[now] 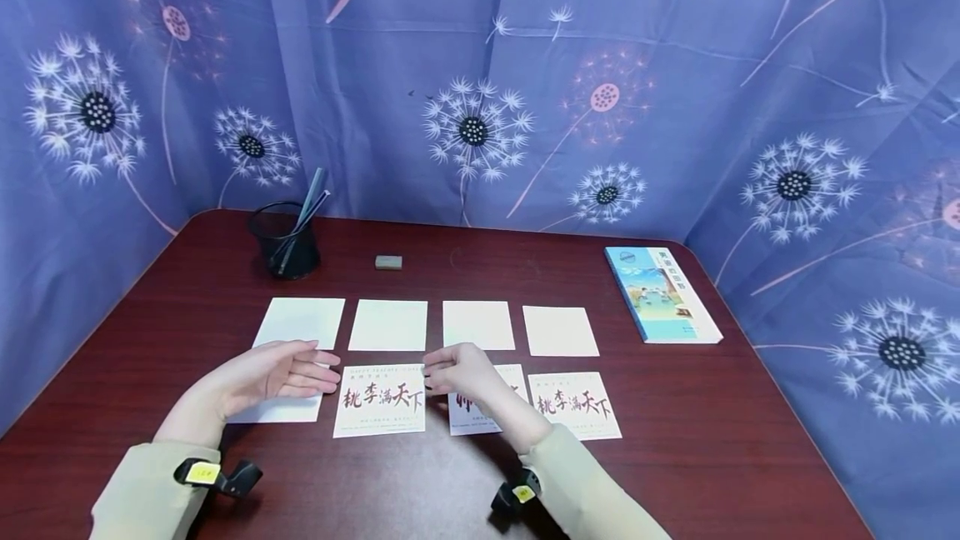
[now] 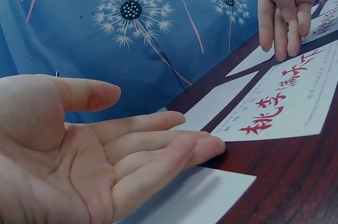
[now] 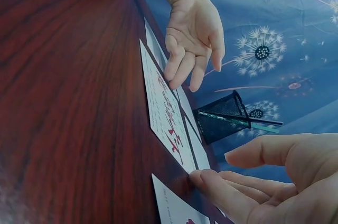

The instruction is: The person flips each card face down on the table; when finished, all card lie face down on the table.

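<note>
small card print (image 1: pixel 378 422) unreadable, third printed card (image 1: pixel 480 415) partly hidden

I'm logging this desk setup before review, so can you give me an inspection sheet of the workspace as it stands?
Surface: dark red wooden table, glossy.
Job's things: two rows of cards; four blank white cards in the back row; in the front row three printed cards with red and black calligraphy, plus one blank card at the left end under the left hand.
Clutter: black mesh pen holder with pens, small grey eraser, blue book at the right.
Grippers: left hand open, palm turned inward; right hand fingers straight, tips at the printed cards.
Cables: nothing seen.
Surroundings: blue dandelion-print curtain on three sides.
</note>
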`<state>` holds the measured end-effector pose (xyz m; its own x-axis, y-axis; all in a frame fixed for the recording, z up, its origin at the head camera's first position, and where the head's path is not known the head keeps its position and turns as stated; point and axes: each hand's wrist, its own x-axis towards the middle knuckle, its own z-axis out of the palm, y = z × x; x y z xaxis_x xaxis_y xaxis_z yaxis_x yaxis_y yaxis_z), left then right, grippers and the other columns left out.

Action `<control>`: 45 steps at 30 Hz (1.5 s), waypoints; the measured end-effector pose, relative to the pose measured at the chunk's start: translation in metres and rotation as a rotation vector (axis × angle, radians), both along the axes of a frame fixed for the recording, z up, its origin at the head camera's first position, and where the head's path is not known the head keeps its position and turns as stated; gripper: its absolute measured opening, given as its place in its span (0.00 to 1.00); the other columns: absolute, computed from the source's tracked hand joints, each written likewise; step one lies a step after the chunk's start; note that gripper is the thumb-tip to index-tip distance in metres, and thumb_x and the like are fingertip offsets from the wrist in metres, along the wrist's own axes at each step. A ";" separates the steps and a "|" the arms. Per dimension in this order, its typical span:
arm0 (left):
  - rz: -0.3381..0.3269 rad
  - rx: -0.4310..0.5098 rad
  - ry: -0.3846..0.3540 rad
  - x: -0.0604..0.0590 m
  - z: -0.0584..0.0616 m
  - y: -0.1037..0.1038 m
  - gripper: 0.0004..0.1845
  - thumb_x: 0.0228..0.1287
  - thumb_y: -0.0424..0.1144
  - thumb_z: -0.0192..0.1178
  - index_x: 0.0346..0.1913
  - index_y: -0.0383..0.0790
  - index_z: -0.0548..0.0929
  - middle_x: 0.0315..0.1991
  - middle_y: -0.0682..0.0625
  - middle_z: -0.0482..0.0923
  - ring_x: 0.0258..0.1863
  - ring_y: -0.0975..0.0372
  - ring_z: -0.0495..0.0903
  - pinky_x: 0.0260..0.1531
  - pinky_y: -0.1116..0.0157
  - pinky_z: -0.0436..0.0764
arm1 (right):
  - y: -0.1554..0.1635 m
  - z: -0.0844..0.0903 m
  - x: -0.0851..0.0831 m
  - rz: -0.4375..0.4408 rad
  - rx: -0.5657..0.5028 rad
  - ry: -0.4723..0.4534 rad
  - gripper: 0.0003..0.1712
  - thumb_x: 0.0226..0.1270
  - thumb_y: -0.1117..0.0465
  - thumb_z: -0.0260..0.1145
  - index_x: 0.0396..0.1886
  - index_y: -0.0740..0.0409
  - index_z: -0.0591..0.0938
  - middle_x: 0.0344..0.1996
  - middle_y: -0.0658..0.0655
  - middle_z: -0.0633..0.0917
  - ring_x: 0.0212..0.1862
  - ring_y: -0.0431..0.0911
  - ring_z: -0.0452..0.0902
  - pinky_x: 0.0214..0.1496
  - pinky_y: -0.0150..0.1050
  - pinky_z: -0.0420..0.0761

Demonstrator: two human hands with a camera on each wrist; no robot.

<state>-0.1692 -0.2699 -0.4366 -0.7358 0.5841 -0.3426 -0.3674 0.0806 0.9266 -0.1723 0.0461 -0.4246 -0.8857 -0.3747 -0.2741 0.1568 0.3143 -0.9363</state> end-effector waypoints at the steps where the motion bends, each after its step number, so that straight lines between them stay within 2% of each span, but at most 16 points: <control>1: 0.003 -0.002 0.000 0.000 0.000 0.000 0.30 0.81 0.45 0.34 0.65 0.18 0.65 0.52 0.43 0.84 0.50 0.58 0.85 0.51 0.65 0.83 | 0.000 -0.001 0.000 0.004 -0.004 0.000 0.22 0.57 0.75 0.61 0.53 0.79 0.78 0.45 0.72 0.85 0.44 0.56 0.86 0.45 0.39 0.86; 13: 0.057 0.048 -0.011 0.004 0.003 0.005 0.29 0.81 0.43 0.35 0.66 0.17 0.64 0.54 0.40 0.82 0.51 0.60 0.84 0.52 0.65 0.82 | -0.002 -0.003 0.001 -0.008 -0.021 -0.004 0.23 0.56 0.75 0.61 0.53 0.78 0.78 0.46 0.72 0.85 0.45 0.53 0.86 0.46 0.38 0.86; 19: 0.075 0.063 -0.026 0.005 0.005 0.007 0.29 0.80 0.42 0.36 0.66 0.15 0.61 0.53 0.41 0.82 0.50 0.60 0.84 0.52 0.66 0.82 | -0.001 -0.002 0.002 -0.008 -0.023 0.001 0.23 0.55 0.76 0.60 0.54 0.79 0.78 0.47 0.72 0.84 0.46 0.55 0.86 0.46 0.39 0.86; 29: 0.116 0.111 -0.055 0.005 0.003 0.010 0.30 0.80 0.41 0.36 0.68 0.13 0.55 0.55 0.42 0.81 0.52 0.58 0.84 0.54 0.65 0.81 | -0.001 -0.001 0.003 -0.037 -0.022 0.000 0.21 0.62 0.74 0.62 0.55 0.79 0.77 0.47 0.73 0.84 0.48 0.58 0.85 0.45 0.40 0.86; 34: 0.124 0.095 -0.044 0.006 0.003 0.011 0.30 0.80 0.41 0.36 0.68 0.14 0.55 0.55 0.41 0.81 0.53 0.58 0.83 0.55 0.65 0.81 | -0.001 -0.002 0.002 -0.042 -0.023 0.004 0.21 0.62 0.73 0.62 0.55 0.78 0.77 0.48 0.72 0.84 0.48 0.58 0.85 0.46 0.41 0.86; 41: 0.123 0.002 -0.019 0.008 0.008 0.007 0.31 0.80 0.43 0.37 0.69 0.15 0.55 0.57 0.40 0.79 0.53 0.60 0.83 0.55 0.65 0.81 | 0.002 -0.001 0.004 -0.038 -0.025 0.005 0.22 0.60 0.75 0.62 0.55 0.79 0.77 0.50 0.73 0.83 0.48 0.59 0.85 0.46 0.40 0.86; 45: 0.096 0.014 -0.014 0.010 0.010 0.006 0.31 0.80 0.44 0.39 0.69 0.17 0.57 0.60 0.38 0.77 0.55 0.60 0.81 0.57 0.63 0.80 | 0.001 0.001 0.008 -0.023 -0.025 -0.009 0.23 0.59 0.76 0.63 0.56 0.78 0.76 0.51 0.73 0.82 0.48 0.59 0.84 0.45 0.39 0.86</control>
<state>-0.1595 -0.2636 -0.4265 -0.7837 0.5160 -0.3457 -0.3859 0.0316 0.9220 -0.1644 0.0476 -0.4237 -0.8918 -0.3610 -0.2725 0.1719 0.2867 -0.9425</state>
